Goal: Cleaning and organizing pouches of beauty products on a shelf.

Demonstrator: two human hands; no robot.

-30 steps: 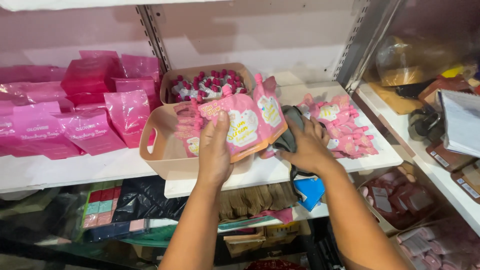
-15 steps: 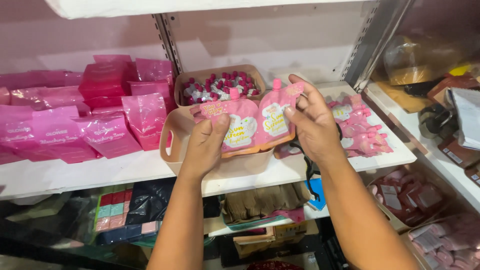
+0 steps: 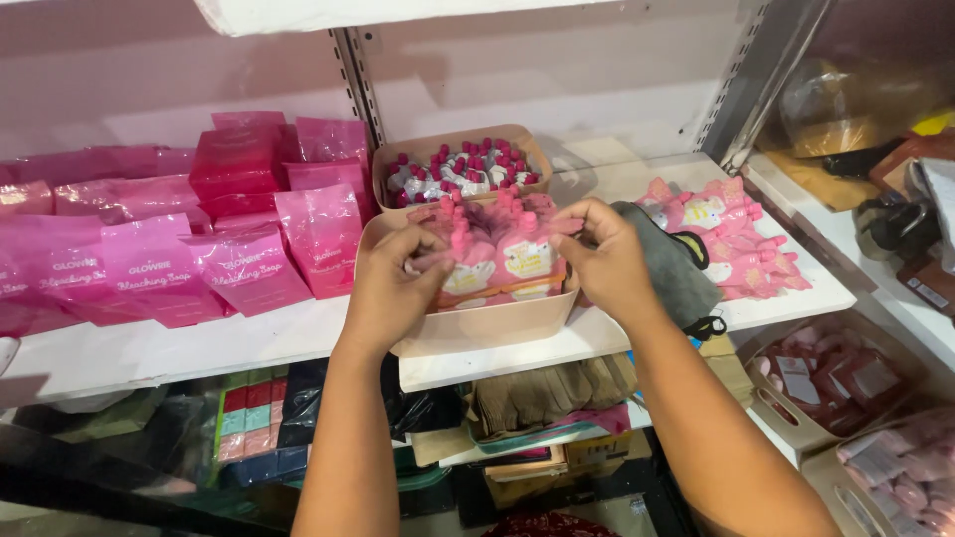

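Gripping the pink spouted pouches [image 3: 502,254] from both sides, your left hand [image 3: 390,283] and right hand [image 3: 605,261] have fingers clamped on them inside the beige bin [image 3: 487,323]; it overhangs the white shelf [image 3: 159,348], so pressing down could, I judge, tip it.

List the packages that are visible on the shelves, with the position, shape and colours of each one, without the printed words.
Spouted pouches: pink and white, both hands at their tops, standing in the front beige bin.
Capped bottles: white with dark pink caps, in the rear beige bin.
Flat sachets: glossy pink, piled at the left of the shelf.
Loose pouches: pink, lying on the shelf at the right.
Wrapped packets: pinkish, in a lower right bin.
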